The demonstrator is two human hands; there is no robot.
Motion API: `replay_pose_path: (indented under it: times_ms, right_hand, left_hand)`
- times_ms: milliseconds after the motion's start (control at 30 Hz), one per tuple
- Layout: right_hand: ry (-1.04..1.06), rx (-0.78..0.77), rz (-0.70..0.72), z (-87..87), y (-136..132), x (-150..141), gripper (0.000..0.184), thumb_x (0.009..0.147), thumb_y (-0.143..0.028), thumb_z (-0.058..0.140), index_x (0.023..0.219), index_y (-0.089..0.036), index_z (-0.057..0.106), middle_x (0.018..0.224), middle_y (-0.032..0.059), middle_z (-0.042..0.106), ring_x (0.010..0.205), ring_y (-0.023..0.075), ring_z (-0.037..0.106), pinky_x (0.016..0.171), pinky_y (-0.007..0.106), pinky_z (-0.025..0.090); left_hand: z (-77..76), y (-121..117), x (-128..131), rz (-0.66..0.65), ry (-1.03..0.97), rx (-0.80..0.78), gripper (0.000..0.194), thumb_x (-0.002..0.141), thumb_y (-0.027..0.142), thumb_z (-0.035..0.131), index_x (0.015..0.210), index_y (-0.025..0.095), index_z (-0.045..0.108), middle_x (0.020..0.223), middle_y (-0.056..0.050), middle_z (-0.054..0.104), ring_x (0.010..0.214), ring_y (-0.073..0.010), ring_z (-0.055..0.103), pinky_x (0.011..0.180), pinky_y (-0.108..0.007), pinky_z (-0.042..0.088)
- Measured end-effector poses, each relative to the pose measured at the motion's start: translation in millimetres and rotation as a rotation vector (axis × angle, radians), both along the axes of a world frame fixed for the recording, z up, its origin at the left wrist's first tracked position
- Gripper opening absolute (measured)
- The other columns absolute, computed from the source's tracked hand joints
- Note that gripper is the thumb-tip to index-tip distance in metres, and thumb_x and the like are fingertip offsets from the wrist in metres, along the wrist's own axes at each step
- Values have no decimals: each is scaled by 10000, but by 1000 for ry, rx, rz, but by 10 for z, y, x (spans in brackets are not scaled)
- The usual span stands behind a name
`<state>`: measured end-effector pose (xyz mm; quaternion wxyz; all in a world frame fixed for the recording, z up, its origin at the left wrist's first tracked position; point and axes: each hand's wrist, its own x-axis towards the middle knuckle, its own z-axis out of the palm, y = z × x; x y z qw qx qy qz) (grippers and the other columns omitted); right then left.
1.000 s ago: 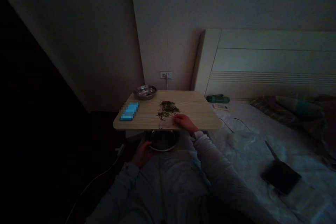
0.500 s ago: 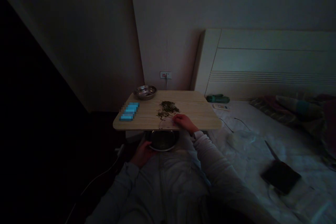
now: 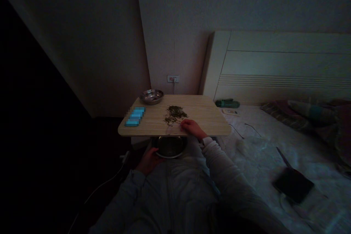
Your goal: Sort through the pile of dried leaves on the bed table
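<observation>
On the small wooden table [image 3: 201, 106], a loose pile of small green-brown grains [image 3: 175, 112] is spread near the middle. My right hand [image 3: 192, 128] is closed at the table's front edge, pinching a thin translucent piece [image 3: 172, 129] that lies just in front of the grains. What exactly this piece is, I cannot make out. Below that edge, over my lap, my left hand [image 3: 150, 160] grips the left side of a steel bowl [image 3: 170, 156]. The bowl's far part is hidden under the tabletop, and its inside is dark.
A second steel bowl [image 3: 151, 97] stands at the table's back left corner, with a phone [image 3: 135, 116] before it. To the right, a bed [image 3: 256, 124] holds a green bottle [image 3: 227, 103], a pale remote-like object [image 3: 230, 112] and a dark square object [image 3: 293, 185]. A wall socket [image 3: 173, 78] is behind.
</observation>
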<state>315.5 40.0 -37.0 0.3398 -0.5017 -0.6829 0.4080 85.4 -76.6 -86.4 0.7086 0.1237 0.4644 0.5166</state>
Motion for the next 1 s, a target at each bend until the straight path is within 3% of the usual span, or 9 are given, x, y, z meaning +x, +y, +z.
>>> replay_pose_path:
  times_ms: [300, 800, 1000]
  right_hand:
    - [-50, 4, -29, 8, 4, -6, 138, 752, -226, 589, 736, -176, 717, 691, -4, 684, 661, 135, 550, 693, 252, 416]
    - [55, 8, -17, 46, -27, -6, 110, 725, -235, 573, 685, -187, 664, 669, -9, 672, 691, 149, 568, 730, 268, 433]
    - [137, 54, -151, 17, 21, -7, 172, 775, -359, 561, 732, -203, 621, 704, 11, 665, 699, 160, 573, 741, 292, 450]
  left_hand:
    - [11, -2, 5, -9, 4, -6, 126, 818, 67, 568, 791, 183, 608, 712, -23, 735, 626, -161, 702, 654, -307, 613]
    - [-60, 13, -26, -17, 5, -2, 132, 791, 80, 597, 866, 181, 639, 770, -41, 740, 744, -206, 724, 721, -345, 599]
    - [-77, 8, -28, -15, 15, 25, 124, 780, 87, 605, 859, 174, 645, 801, -50, 741, 766, -209, 723, 736, -346, 594]
